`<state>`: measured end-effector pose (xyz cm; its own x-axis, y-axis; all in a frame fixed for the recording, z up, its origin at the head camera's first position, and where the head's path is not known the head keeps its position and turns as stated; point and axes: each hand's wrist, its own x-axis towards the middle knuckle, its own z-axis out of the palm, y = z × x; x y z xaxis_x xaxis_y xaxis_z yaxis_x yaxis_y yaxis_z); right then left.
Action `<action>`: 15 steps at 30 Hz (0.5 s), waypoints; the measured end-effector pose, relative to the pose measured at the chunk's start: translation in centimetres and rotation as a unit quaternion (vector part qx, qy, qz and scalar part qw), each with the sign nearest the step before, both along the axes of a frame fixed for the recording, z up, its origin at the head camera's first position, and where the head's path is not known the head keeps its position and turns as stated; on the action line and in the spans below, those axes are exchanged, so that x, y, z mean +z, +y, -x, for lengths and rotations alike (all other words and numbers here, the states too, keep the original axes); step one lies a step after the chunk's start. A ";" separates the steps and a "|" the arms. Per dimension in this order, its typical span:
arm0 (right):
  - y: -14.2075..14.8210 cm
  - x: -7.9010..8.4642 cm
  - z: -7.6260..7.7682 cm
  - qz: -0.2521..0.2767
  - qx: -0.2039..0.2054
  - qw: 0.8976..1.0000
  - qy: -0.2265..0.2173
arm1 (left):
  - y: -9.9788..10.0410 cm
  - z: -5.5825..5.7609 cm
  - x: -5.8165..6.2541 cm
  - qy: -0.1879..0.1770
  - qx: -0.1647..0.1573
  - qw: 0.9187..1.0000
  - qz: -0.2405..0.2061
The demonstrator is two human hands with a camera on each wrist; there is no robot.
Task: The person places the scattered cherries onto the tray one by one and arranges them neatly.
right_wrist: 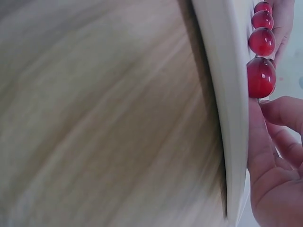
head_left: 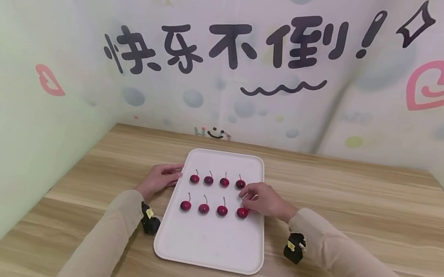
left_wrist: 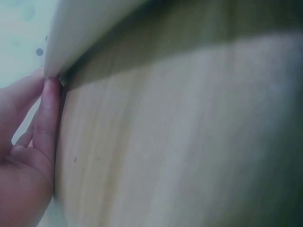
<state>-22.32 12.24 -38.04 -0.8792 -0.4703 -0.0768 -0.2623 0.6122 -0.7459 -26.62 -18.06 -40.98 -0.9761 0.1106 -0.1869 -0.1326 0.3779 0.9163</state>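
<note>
A white rectangular tray (head_left: 209,245) lies on the table, bearing dark red cherries in two rows, their stems pointing away from me. My left hand (head_left: 158,178) rests beside the tray's left edge. In the left wrist view its fairly straight fingers (left_wrist: 46,120) touch the rim. Over the tray's right side, my right hand (head_left: 262,199) is at the rightmost cherry (head_left: 242,213) of the near row. Thumb and forefinger pinch this cherry's stem in the right wrist view, just past the fruit (right_wrist: 261,78). The stem is mostly hidden by the fingers.
The far row's rightmost cherry (head_left: 240,184) sits close to my right fingertips. Wood-grain table (head_left: 347,189) surrounds the tray, and a printed wall sheet (head_left: 218,105) stands behind it. Black wrist devices hang under both sleeves, near the tray's sides.
</note>
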 end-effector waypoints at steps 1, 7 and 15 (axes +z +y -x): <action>-0.1 0.0 0.0 0.000 -0.006 1.000 -0.006 | 0.0 0.0 0.0 -0.001 0.002 1.000 -0.001; -0.3 -0.2 0.0 -0.003 -0.017 1.000 -0.010 | 0.0 0.0 0.2 -0.007 0.003 1.000 0.002; -0.5 -0.3 0.1 -0.011 -0.032 0.999 -0.014 | -0.1 -0.1 0.1 -0.009 0.001 1.000 0.006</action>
